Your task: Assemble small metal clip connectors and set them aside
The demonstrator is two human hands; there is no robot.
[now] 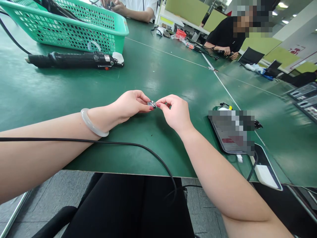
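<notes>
Between the fingertips of my left hand [133, 104] is a small silvery and dark part with fine detail, perhaps a little circuit board [151, 104]; its exact kind is too small to tell. My right hand [174, 110] is closed in a pinch at the right edge of this part, thumb and forefinger together. Whether those fingers hold a separate tiny piece cannot be made out. Both hands are just above the green table [148, 138], near its front edge. A pale bangle [92, 124] sits round my left wrist.
A black electric screwdriver [74, 61] lies at the left before a green basket [74, 28] with cables. A black cable [123, 143] crosses my left forearm. At the right lie a tablet-like device [228, 132] and a white-and-black device [267, 172]. Two other people sit across the table.
</notes>
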